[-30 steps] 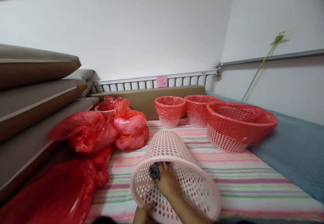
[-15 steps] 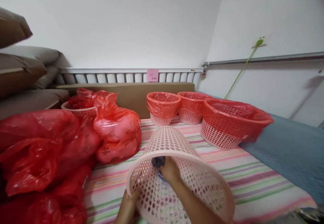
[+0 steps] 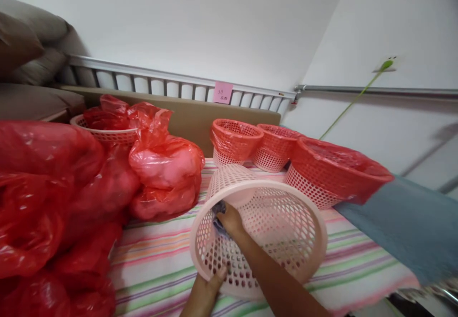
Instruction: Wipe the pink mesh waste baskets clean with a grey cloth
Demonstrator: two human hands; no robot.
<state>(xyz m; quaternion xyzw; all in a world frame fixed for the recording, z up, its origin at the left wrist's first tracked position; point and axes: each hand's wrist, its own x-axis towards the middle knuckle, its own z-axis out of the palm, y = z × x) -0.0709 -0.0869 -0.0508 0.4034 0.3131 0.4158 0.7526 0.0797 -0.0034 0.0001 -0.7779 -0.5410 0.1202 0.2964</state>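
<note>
A pale pink perforated plastic basket (image 3: 311, 212) lies tipped on its side on the striped cloth, its mouth towards me. My right hand (image 3: 231, 219) reaches inside it, closed on a dark blue-grey rag (image 3: 221, 227). The rag lies against the basket's inner left wall. At the lower left rim, my left hand (image 3: 209, 286) grips the edge, with its thumb inside and the other fingers hidden beneath.
Red-lined baskets (image 3: 236, 138) stand behind and to the right, including a large one (image 3: 318, 183). Stuffed red plastic bags (image 3: 168, 174) are heaped on the left. A pink note (image 3: 222, 92) hangs on the white radiator (image 3: 157, 87). Brown packages (image 3: 32, 68) are stacked far left.
The basket has turned, so its mouth faces me more fully. My right hand and the rag have moved along its left inner wall. My left hand has shifted to the rim's underside.
</note>
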